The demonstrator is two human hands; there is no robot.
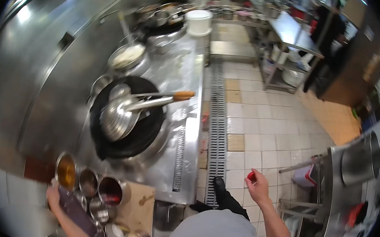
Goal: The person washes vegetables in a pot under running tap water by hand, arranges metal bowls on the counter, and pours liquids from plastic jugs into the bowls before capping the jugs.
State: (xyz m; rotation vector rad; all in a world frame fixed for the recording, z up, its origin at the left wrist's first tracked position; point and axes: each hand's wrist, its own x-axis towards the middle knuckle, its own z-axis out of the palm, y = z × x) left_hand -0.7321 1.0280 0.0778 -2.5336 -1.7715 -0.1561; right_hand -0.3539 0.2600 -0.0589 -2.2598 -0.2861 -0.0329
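My left hand (54, 199) is closed at the upper end of a dark bottle (75, 210), which slants over the metal pots at the lower left. Just above that hand is a metal pot of yellow-brown liquid (65, 173). Beside it stand a smaller pot (88, 182) and a pot with dark red contents (111, 190). My right hand (258, 186) is held out over the floor, its fingers pinching a small red cap (252, 176).
A black wok (148, 133) sits on the steel range (182, 72), with a perforated strainer (120, 119) and a ladle (119, 92) across it. A white bucket (198, 22) stands farther back. A floor drain grate (217, 121) runs alongside. Another person (326, 29) stands at the upper right.
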